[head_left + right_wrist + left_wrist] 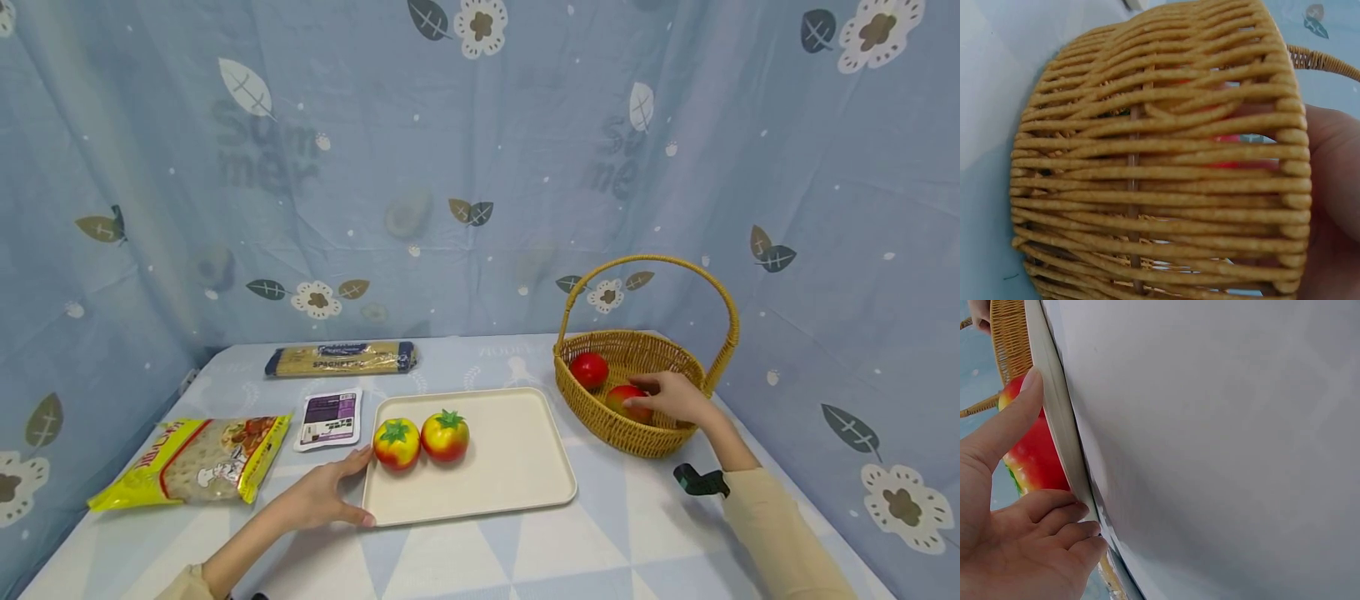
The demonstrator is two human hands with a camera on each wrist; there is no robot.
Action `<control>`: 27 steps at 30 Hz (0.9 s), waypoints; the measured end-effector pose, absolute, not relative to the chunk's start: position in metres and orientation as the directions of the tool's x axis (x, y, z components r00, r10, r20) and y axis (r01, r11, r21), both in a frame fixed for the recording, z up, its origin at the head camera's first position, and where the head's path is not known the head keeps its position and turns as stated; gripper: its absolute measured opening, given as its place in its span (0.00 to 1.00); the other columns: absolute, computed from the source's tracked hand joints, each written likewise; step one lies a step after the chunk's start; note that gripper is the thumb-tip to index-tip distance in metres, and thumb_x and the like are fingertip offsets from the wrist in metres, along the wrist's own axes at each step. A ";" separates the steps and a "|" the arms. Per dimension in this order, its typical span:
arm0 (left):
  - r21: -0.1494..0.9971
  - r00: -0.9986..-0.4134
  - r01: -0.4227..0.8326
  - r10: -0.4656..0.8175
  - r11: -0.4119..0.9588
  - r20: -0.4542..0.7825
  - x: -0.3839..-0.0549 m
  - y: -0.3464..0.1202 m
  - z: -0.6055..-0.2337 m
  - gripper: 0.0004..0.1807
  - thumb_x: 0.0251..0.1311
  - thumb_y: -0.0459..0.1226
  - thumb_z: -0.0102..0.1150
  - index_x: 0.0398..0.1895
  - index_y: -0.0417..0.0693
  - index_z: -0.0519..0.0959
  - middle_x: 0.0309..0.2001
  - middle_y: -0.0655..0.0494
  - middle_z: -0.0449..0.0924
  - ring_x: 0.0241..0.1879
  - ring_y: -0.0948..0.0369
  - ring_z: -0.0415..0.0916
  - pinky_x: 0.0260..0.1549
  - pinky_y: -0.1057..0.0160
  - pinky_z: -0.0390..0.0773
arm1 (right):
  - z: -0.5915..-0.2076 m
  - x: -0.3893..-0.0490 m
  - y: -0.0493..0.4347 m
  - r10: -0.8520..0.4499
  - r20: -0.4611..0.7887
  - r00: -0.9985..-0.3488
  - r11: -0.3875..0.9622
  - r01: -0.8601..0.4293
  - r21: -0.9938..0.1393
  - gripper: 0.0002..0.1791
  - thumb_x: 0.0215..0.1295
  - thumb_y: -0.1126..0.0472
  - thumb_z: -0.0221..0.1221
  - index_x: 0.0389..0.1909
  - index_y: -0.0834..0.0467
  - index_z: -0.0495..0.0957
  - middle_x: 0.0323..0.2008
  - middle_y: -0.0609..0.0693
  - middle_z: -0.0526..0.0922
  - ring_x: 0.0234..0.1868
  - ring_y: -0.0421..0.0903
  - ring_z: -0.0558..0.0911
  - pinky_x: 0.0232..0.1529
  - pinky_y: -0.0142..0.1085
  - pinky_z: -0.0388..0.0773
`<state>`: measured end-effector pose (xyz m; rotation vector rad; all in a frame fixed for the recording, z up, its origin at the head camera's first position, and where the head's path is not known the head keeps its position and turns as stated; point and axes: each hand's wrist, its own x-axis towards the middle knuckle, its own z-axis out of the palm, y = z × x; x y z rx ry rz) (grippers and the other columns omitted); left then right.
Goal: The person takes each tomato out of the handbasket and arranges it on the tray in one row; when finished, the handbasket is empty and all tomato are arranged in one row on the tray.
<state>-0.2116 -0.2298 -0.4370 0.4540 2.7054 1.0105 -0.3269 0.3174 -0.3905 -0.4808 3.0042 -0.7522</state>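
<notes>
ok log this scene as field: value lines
left hand: touches left edge of beige rectangular tray
right hand: grips reddish round fruit inside woven brown basket
on tray: two yellow and red fruits, green tops
also in basket: round red fruit
left of tray: yellow plastic bag, white and purple packet
back left: long spaghetti pack, blue ends

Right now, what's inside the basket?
In the basket: a red fruit at the left and a red-yellow fruit in the right grip. The grip covers part of the second fruit; whatever lies under either can't be seen.
</notes>
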 end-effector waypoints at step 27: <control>0.656 -0.924 0.223 0.370 0.721 -0.092 -0.212 -0.230 -0.436 0.58 0.35 0.49 0.78 0.69 0.33 0.61 0.71 0.34 0.53 0.69 0.37 0.51 0.65 0.37 0.53 | -0.385 -0.330 0.337 -0.358 0.182 -0.916 0.813 -0.402 -0.420 0.19 0.67 0.60 0.59 0.54 0.67 0.79 0.46 0.62 0.84 0.44 0.57 0.82 0.43 0.50 0.81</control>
